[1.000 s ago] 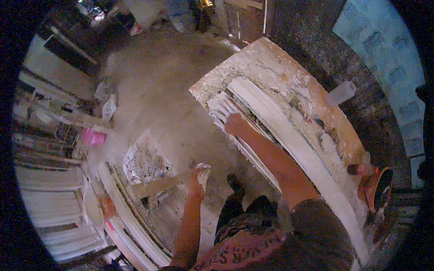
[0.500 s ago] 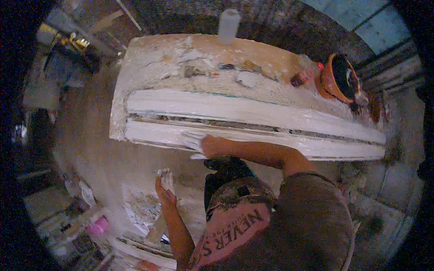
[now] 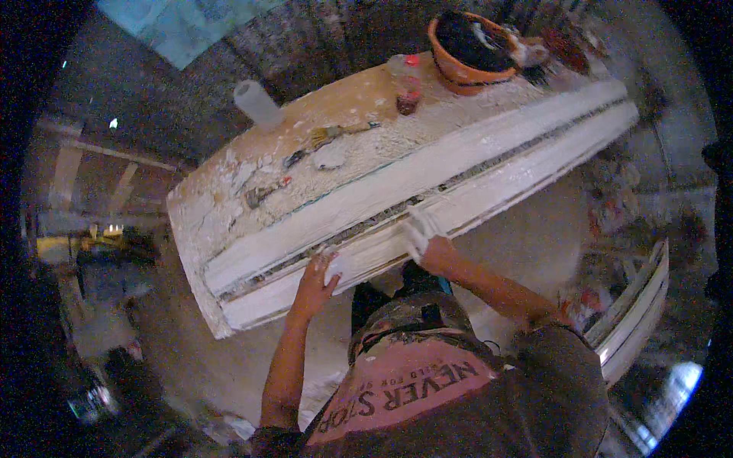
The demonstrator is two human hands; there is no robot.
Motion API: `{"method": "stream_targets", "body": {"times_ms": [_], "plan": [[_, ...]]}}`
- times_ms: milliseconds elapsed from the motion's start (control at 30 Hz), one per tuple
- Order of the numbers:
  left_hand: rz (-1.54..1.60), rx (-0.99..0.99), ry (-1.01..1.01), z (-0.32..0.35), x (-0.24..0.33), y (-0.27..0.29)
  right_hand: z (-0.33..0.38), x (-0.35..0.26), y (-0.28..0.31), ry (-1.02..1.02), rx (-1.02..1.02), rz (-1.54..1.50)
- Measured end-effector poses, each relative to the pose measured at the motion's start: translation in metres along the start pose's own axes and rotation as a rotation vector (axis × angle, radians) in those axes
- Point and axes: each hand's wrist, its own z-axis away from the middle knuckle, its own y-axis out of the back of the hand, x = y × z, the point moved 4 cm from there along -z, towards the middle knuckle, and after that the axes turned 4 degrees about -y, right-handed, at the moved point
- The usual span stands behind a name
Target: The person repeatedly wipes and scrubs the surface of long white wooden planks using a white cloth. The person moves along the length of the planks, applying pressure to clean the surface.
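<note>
Left hand (image 3: 317,281), away earlier, now lies over the near white strip (image 3: 370,252) on the tabletop (image 3: 336,99), thumb apart; right hand (image 3: 427,243) too blurred to tell. The strip's long axis climbs rightward.

My left hand (image 3: 317,278) and right hand (image 3: 429,244) are both showing white smears, matching the white strip (image 3: 504,183) under them. Beyond my grip, an orange tub (image 3: 460,76) is showing black within, and the tan tabletop (image 3: 336,95) is showing white blotches.

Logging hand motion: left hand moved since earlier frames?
Yes: the left hand came in from beside the table to the nearer white strip on it.
</note>
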Motion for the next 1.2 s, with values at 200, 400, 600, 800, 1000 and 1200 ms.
{"method": "stream_targets", "body": {"times_ms": [200, 400, 600, 800, 1000, 1200], "plan": [[-0.180, -0.416, -0.374, -0.027, 0.000, 0.006, -0.035, -0.061, -0.060, -0.495, 0.012, 0.183], [-0.282, -0.545, -0.514, -0.057, 0.005, -0.019, -0.024, 0.060, -0.039, -0.621, 0.191, 0.436], [-0.176, -0.587, -0.535, -0.119, 0.065, -0.047, -0.013, 0.318, 0.020, -0.562, 0.079, 0.521], [-0.163, -0.568, -0.574, -0.204, 0.131, -0.106, 0.003, 0.267, 0.037, -0.730, 0.054, 0.210], [-0.173, -0.627, -0.583, -0.303, 0.236, -0.173, 0.009, 0.220, 0.104, -0.892, 0.321, 0.084], [-0.313, -0.499, -0.624, -0.370, 0.330, -0.236, 0.042, 0.399, 0.167, -0.839, 0.033, 0.294]]}}
